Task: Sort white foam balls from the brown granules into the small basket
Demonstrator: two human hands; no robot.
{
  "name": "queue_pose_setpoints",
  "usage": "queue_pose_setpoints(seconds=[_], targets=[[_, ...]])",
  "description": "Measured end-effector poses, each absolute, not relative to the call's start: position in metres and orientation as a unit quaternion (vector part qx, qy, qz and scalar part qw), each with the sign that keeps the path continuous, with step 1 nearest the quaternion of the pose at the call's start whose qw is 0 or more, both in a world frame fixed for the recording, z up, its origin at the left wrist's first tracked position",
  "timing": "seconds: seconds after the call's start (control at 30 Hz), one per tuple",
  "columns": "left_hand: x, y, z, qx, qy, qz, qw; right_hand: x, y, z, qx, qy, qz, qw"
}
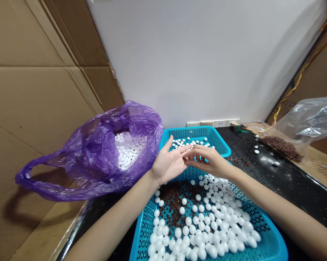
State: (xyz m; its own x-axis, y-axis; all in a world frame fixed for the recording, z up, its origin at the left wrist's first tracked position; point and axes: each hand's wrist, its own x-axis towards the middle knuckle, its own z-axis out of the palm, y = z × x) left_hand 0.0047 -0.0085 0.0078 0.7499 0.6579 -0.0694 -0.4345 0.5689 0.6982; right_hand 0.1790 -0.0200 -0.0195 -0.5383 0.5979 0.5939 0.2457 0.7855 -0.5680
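Both your hands meet above where the two baskets adjoin. Left hand (171, 163): palm up, laid flat, digits pointing right, thumb raised; fingers wide. Right hand (206, 157): comes in from the right, knuckles up, fingers curled narrow against the left hand's digits; cannot tell whether anything is pinched there.

White pellets (204, 235) lie below you in the near basket (277, 242), heaped front and right, dark brown bits (170, 201) at back left. Pellets round to egg-shaped, long axes mixed. Near basket's front runs out of view; its full length cannot be read. Far basket (223, 143) backs toward the wall (193, 65).

Purple bag (92, 159) crowds your left; more open desk (288, 181) lies right, with scattered pellets.
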Motion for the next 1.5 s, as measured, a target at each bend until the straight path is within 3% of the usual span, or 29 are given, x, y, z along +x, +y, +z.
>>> queue_pose_setpoints(seconds=[0.5, 1.03, 1.3, 1.5], targets=[[0.006, -0.011, 0.007, 0.398, 0.18, 0.303, 0.847, 0.179, -0.019, -0.019, -0.231, -0.835, 0.19, 0.463], [0.007, -0.01, 0.003, 0.42, 0.158, 0.304, 0.84, 0.178, -0.02, -0.019, -0.247, -0.843, 0.163, 0.45], [0.01, -0.009, -0.002, 0.542, 0.336, 0.43, 0.638, 0.182, -0.019, -0.019, -0.289, -0.774, 0.214, 0.522], [0.01, -0.011, 0.002, 0.593, 0.365, 0.454, 0.556, 0.18, -0.021, -0.019, -0.31, -0.754, 0.237, 0.528]])
